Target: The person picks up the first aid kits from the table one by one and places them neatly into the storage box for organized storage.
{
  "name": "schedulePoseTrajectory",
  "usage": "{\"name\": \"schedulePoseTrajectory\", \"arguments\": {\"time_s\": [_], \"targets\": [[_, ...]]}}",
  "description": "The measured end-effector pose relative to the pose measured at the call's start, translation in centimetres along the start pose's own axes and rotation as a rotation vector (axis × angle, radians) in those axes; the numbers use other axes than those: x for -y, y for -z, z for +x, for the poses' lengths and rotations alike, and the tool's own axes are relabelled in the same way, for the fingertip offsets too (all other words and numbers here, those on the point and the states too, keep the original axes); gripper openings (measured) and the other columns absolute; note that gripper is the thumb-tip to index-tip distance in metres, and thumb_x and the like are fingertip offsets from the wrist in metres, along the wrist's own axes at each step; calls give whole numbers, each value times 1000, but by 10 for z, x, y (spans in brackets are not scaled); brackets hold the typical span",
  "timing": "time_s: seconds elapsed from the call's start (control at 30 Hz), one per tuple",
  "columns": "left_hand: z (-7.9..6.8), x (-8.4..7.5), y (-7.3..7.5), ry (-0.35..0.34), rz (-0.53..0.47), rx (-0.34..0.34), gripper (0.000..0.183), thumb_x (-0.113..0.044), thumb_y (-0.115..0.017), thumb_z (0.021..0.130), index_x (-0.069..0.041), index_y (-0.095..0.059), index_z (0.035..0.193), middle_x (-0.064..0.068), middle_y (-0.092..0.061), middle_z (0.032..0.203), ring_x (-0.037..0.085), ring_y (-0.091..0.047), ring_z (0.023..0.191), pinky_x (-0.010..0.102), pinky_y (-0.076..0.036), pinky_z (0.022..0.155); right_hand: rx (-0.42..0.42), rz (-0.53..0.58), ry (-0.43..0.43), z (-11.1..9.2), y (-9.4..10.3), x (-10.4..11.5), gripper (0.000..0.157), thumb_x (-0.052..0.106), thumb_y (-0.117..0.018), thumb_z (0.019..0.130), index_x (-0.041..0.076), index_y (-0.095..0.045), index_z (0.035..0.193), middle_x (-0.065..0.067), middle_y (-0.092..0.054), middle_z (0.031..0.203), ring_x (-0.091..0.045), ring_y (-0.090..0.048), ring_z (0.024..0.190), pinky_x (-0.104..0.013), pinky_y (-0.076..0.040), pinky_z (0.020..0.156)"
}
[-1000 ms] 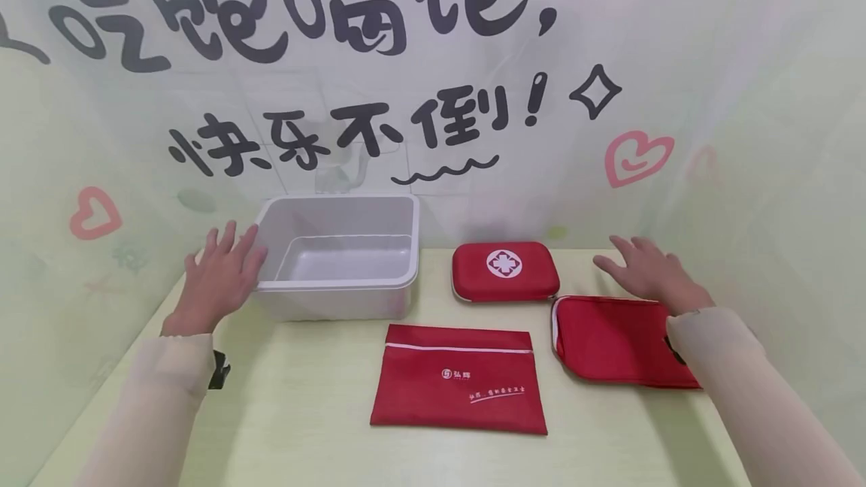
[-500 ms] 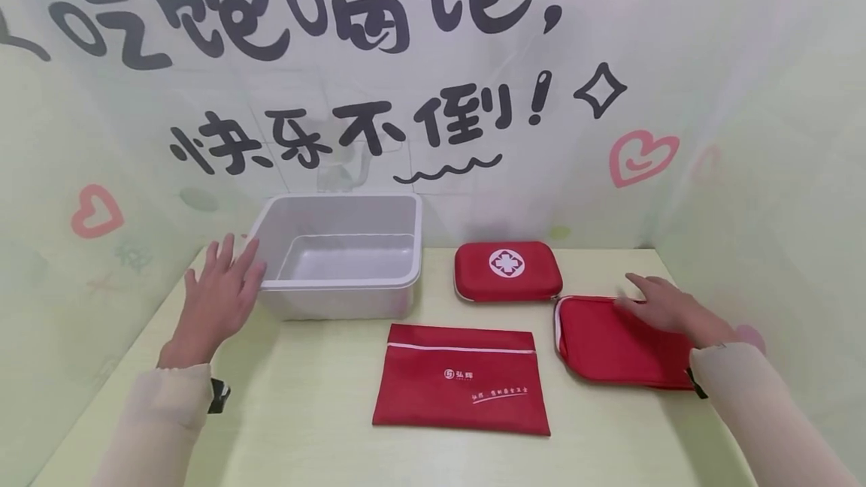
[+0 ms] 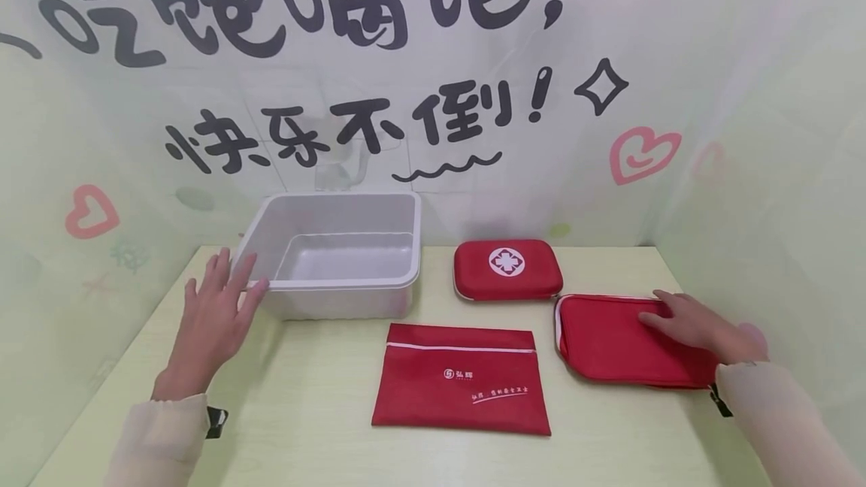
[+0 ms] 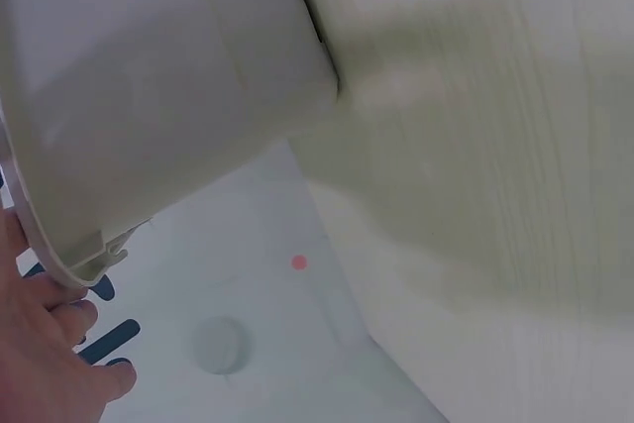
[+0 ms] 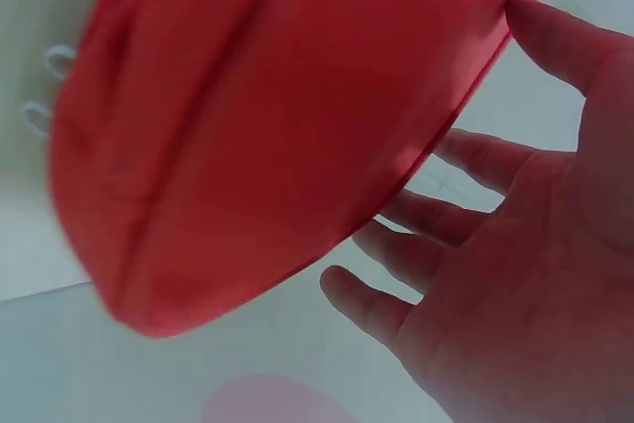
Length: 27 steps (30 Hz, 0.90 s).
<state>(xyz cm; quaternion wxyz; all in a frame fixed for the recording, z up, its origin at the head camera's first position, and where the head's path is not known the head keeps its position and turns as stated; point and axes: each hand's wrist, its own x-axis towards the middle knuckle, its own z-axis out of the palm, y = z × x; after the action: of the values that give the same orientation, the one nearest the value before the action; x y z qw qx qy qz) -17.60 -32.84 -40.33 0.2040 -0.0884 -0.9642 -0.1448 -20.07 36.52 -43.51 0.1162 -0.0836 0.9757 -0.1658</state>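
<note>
At the left front corner of a white plastic bin (image 3: pixel 345 288), my left hand (image 3: pixel 210 322) has its fingers spread at the rim. The left wrist view shows these fingers (image 4: pixel 69 319) beside the rim's corner. My right hand (image 3: pixel 697 325) is over the far right part of a red zippered pouch (image 3: pixel 609 348). In the right wrist view its thumb (image 5: pixel 560 42) touches the red fabric, while the other fingers extend loosely along the pouch's edge. A flat red zip bag (image 3: pixel 460 389) with white print lies at the front middle.
A red hard first-aid case (image 3: pixel 507 269) with a white cross emblem lies behind the flat bag, right of the bin. A pale printed curtain (image 3: pixel 541 194) closes off the back and both sides of the light wooden table (image 3: pixel 298 412).
My right hand has come down and to the right, from beyond the red pouch onto its far edge. My left hand has lowered slightly along the bin's corner.
</note>
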Motion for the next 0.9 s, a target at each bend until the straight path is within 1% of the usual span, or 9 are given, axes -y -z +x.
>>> {"name": "schedulePoseTrajectory", "arguments": {"time_s": [0.17, 0.3, 0.4, 0.5, 0.6, 0.67, 0.73, 0.8, 0.9], "targets": [[-5, 1, -4, -53, 34, -59, 53, -32, -48, 96, -7, -35, 141, 31, -28, 140, 47, -24, 128, 72, -17, 100, 16, 54, -12, -6, 0, -6, 83, 46, -57, 87, -18, -30, 131, -38, -39, 124, -51, -38, 109, -66, -42, 90], [-9, 0, -5, -79, 48, -96, 54, -29, -54, 93, -6, -37, 140, 31, -31, 139, 47, -28, 127, 67, -17, 106, 33, 86, -41, -10, 3, -7, 87, 47, -61, 84, -19, -29, 132, -38, -40, 122, -49, -41, 105, -62, -46, 85], [-12, -2, -7, -119, 58, -149, 56, -24, -60, 90, -4, -40, 138, 33, -34, 137, 48, -31, 125, 62, -19, 110, 53, 88, -76, -11, 3, -9, 90, 49, -61, 82, -18, -28, 132, -38, -40, 122, -48, -42, 103, -60, -48, 83], [-13, -3, -10, -172, 77, -220, 55, -18, -65, 85, -2, -45, 133, 34, -38, 133, 50, -35, 121, 59, -24, 110, 66, 90, -104, -13, 3, -10, 92, 51, -63, 81, -18, -28, 132, -38, -39, 121, -48, -42, 102, -59, -49, 82], [-13, -4, -13, -201, 84, -281, 49, -12, -65, 83, -2, -50, 129, 35, -42, 128, 51, -40, 114, 61, -32, 104, 67, 89, -117, -14, 3, -9, 94, 51, -64, 79, -18, -28, 131, -37, -40, 120, -48, -42, 101, -59, -49, 82], [-14, -5, -15, -199, 82, -320, 46, -9, -65, 83, -4, -54, 127, 35, -43, 126, 51, -44, 106, 64, -42, 92, 68, 88, -131, -15, 4, -9, 96, 52, -66, 78, -19, -28, 130, -38, -40, 119, -47, -42, 100, -58, -49, 81], [-15, -5, -17, -181, 71, -352, 44, -7, -65, 83, -5, -55, 125, 35, -44, 125, 50, -46, 100, 65, -48, 80, 70, 90, -151, -15, 4, -9, 100, 55, -67, 75, -19, -28, 130, -38, -41, 118, -47, -43, 99, -57, -51, 79], [-16, -7, -20, -154, 56, -385, 43, -5, -67, 82, -5, -57, 124, 36, -44, 125, 49, -47, 95, 66, -49, 69, 75, 100, -172, -15, 4, -8, 103, 57, -67, 74, -19, -27, 131, -38, -41, 117, -46, -44, 98, -54, -53, 77], [-16, -11, -23, -115, 37, -412, 43, -4, -68, 81, -3, -56, 123, 37, -43, 125, 49, -47, 98, 68, -48, 66, 77, 107, -184, -16, 4, -8, 104, 57, -66, 74, -20, -25, 131, -38, -40, 117, -46, -43, 97, -54, -53, 76]]}}
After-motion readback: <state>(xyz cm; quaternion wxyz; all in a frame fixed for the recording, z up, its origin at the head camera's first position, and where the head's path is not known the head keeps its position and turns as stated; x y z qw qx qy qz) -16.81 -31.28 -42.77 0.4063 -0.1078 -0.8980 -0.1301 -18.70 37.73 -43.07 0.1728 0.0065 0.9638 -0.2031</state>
